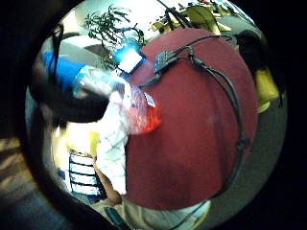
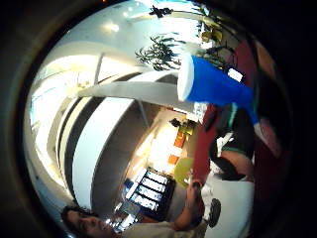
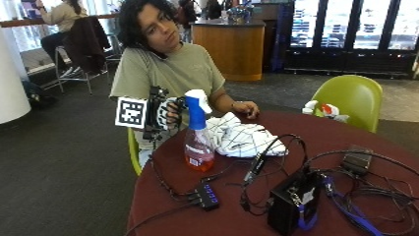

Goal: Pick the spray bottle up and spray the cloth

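Note:
In the outside view a spray bottle (image 3: pixel 197 142) with a blue head, a white nozzle and red-orange liquid stands upright near the left edge of the round maroon table (image 3: pixel 367 135). I cannot tell whether its base touches the table. My gloved right hand (image 3: pixel 171 112) grips its neck just under the blue head, and the nozzle faces the cloth. The white cloth (image 3: pixel 245 138) with thin dark grid lines lies crumpled right beside the bottle. The person's bare hand (image 3: pixel 245 109) rests at the cloth's far edge. The palm views show the bottle (image 1: pixel 144 115), its blue head (image 2: pixel 213 87) and the cloth (image 1: pixel 112 139) close by.
Black cables (image 3: pixel 275 157) run over the table in front of the cloth. A small hub (image 3: pixel 206 196) and a black box (image 3: pixel 291 204) with a blue strap sit at the near side. A small black device (image 3: pixel 357 160) lies to the right. A green chair (image 3: pixel 350 98) stands behind.

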